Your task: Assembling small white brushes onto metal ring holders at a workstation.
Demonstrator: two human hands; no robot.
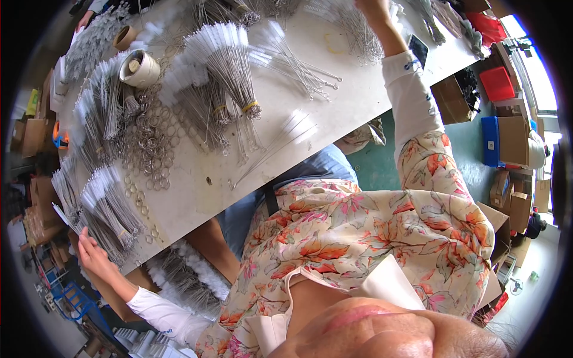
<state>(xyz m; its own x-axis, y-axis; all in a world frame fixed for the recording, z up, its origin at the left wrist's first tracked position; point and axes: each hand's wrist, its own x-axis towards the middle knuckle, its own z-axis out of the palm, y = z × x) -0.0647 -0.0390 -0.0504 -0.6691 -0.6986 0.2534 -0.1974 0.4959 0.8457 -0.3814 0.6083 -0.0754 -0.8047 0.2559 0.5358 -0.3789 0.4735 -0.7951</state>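
My left hand [95, 256] is at the table's left edge with fingers stretched out, beside bundles of wire-handled brushes with white bristles. The nearest brush bundle [110, 203] lies just past my fingertips; I cannot tell if they touch it. My right hand [373, 8] reaches to the far side of the table, partly cut off by the top of the view, so its fingers are hidden. Close to it lies a loose pile of brushes [361, 39]. Near the middle, a thick brush bundle [230, 65] is tied with a yellow band. Two single brushes [271, 149] lie near the front edge.
Many metal rings [152, 143] are heaped on the white table [185, 206], beside a roll of tape [139, 68]. A phone [418, 50] lies near my right forearm. Below the table's front edge stands a box of brushes [188, 277]. Cardboard boxes [513, 140] line the right side.
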